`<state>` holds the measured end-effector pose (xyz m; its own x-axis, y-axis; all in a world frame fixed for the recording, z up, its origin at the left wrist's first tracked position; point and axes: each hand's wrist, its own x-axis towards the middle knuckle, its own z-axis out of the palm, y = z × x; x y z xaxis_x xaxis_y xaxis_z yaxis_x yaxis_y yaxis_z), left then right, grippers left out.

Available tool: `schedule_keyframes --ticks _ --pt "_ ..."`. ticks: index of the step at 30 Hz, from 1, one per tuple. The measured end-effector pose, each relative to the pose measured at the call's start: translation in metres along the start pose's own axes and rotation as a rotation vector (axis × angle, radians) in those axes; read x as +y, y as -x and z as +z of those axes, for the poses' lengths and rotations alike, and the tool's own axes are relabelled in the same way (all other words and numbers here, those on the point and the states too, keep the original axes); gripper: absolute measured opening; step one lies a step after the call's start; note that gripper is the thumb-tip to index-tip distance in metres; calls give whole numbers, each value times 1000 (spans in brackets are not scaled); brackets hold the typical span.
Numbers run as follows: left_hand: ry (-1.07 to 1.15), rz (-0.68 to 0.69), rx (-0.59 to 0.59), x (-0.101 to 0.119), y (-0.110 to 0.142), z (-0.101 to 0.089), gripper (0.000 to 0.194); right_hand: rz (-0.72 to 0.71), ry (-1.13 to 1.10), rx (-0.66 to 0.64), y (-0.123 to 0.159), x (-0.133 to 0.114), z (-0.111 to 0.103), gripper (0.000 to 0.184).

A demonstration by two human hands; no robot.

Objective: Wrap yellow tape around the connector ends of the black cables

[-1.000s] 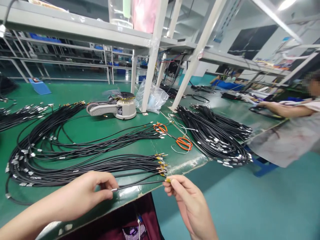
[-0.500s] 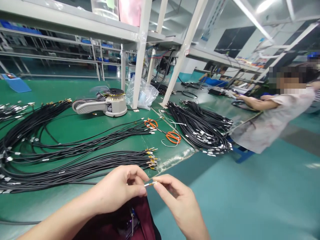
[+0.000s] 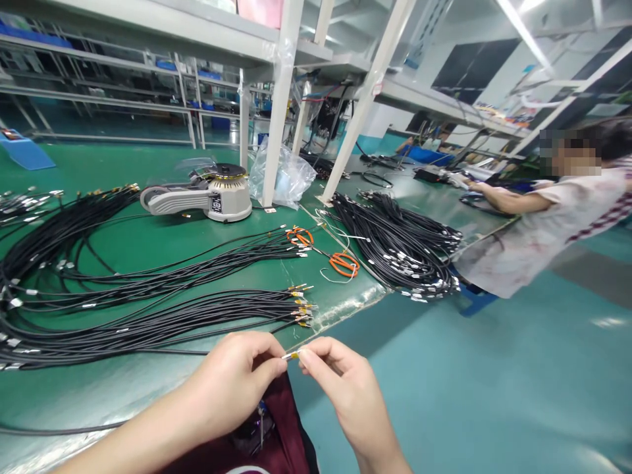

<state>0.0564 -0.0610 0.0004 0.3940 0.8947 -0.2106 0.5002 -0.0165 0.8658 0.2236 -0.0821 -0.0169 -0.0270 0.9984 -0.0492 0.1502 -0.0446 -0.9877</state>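
Observation:
My left hand pinches a black cable near its end, thumb against fingers. That cable end, with a white sleeve and a yellow band, shows in the gap between my hands. Thumb and forefinger of my right hand close on its tip, which the fingers hide. Both hands are just off the front edge of the green table, over my dark red clothing. Close behind them lies a bundle of black cables with yellow-banded metal ends pointing right.
A grey tape dispenser stands behind the cables. Orange looped handles lie near the table corner, beside white ties. More black cables are heaped right of the shelf posts. A co-worker is at the far right.
My hands have shifted slightly up and left in view, still pinching the cable end. Its yellow band shows more clearly now. The whole view has tilted a little.

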Motion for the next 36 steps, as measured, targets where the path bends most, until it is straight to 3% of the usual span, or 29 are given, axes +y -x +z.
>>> schedule_keyframes --ticks 6,11,14,20,31,34,36 --pt "338 -76 -119 -2 -4 -1 21 -162 110 16 3 3 -2 18" --pt "106 -42 -124 -3 0 0 22 -162 188 -113 2 -5 -10 15" --pt "-48 8 -98 -3 0 1 26 -173 225 -103 3 -6 -10 16" --pt "-122 59 -27 -5 -1 8 25 -155 222 -66 4 3 -6 19" --pt "-212 72 37 -4 0 18 24 -143 264 -123 4 2 0 22" --pt "-167 100 -18 1 16 7 19 -114 234 -162 -4 1 -12 20" --pt "-194 94 -70 -2 36 -12 20 -135 206 -120 -21 2 -28 16"
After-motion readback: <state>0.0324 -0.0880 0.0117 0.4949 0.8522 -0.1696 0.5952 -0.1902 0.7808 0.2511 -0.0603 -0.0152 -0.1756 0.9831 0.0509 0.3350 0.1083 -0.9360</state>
